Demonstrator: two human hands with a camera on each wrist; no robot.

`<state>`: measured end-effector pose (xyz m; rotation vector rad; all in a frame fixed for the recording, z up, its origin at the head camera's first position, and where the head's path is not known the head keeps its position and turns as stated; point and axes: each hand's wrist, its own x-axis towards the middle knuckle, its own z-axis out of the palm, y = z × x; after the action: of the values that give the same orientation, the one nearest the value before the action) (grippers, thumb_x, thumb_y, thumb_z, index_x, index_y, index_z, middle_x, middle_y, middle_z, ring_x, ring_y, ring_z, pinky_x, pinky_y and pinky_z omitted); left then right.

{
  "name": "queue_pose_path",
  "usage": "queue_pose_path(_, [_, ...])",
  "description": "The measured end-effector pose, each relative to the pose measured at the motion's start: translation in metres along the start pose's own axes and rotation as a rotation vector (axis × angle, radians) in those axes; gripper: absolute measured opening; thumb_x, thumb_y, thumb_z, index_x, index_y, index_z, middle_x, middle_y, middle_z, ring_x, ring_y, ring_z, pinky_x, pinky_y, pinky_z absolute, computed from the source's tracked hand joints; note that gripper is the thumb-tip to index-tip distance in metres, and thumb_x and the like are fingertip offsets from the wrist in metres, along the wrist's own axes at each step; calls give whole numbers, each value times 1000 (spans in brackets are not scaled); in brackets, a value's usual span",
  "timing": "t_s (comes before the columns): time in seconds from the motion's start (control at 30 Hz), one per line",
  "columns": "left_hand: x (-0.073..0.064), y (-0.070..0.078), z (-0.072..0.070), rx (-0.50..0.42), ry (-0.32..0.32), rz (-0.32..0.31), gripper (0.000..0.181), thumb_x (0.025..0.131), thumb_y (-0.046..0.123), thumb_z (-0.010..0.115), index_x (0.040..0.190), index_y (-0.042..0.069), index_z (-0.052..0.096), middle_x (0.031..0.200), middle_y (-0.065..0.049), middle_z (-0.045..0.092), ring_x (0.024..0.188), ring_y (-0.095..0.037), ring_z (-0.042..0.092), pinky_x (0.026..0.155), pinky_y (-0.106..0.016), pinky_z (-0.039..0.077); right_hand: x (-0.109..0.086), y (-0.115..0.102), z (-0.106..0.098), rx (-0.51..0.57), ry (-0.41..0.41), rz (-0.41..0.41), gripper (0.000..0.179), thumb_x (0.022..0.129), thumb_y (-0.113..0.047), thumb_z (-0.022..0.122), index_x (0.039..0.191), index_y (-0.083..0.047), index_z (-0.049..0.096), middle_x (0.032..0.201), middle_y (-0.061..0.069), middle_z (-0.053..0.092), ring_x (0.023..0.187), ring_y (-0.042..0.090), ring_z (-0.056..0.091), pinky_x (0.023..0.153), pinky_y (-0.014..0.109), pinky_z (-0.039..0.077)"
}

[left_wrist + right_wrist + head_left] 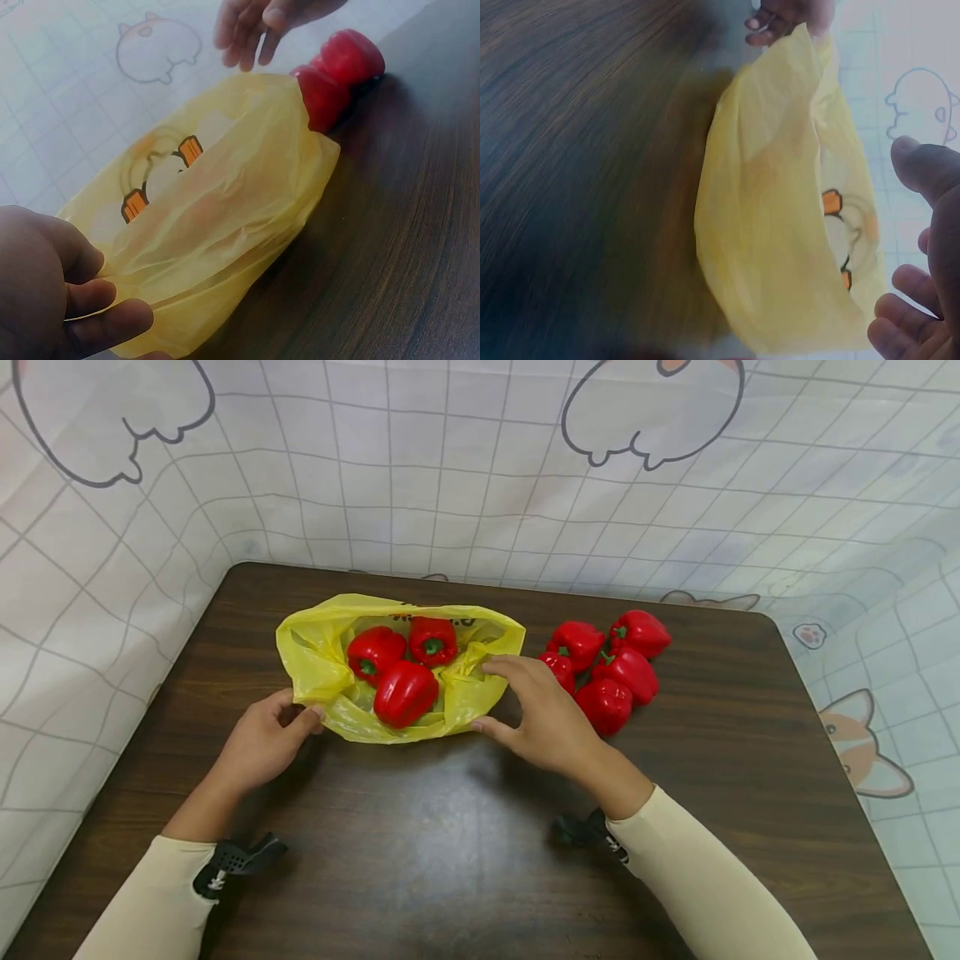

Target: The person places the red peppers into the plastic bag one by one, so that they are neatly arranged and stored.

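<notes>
A yellow plastic bag (457, 714) lies on the table with its mouth spread wide. Inside are three red bell peppers: one at left (375, 652), one at the back (433, 642) and one in front (406, 694). My left hand (262, 739) pinches the bag's near-left edge between thumb and fingers. At the bag's right side my right hand (551, 714) has thumb and fingers apart, close to the rim, and grips nothing. In the right wrist view that hand (930, 255) is beside the bag (772, 202). Whether its fingertips touch the plastic I cannot tell.
Several red bell peppers (626, 675) sit in a cluster just right of the bag, past my right hand. The dark wooden table (420, 860) has rounded far corners. A white grid-patterned cloth (450, 485) rises behind the table and at its sides.
</notes>
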<state>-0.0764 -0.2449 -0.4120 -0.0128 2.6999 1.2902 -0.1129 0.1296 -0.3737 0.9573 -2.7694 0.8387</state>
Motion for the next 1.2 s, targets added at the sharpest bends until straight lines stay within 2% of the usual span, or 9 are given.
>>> queue_pose_path(0.37, [1,1,-1,9,-4,3,48,107,40,54,131,-1,59,103,-16,72,91,-33,65,67,-36,49,-22,20,-18,24,0,137,74,85,-34,85,145,-9,51,151,9,47,142,28,38,111,50,39])
queue_pose_path(0.7, [0,3,0,10,-7,2,47,107,39,54,130,-2,60,102,-16,72,89,-31,64,67,-36,49,-40,39,-32,31,41,201,74,83,-28,88,143,-6,51,148,11,50,140,32,40,110,55,38])
queue_pose_path(0.93, [1,3,0,3,-7,2,48,107,39,54,131,-2,59,104,-17,71,92,-33,65,69,-37,49,-54,54,-34,12,69,249,74,82,-25,88,143,-4,51,148,14,50,139,35,41,108,58,39])
queue_pose_path(1.2, [1,3,1,13,-6,-1,47,107,39,54,129,-2,60,102,-16,71,86,-29,61,66,-36,49,-72,72,-36,5,123,296,72,81,-20,89,140,-2,52,143,17,52,137,38,40,105,62,40])
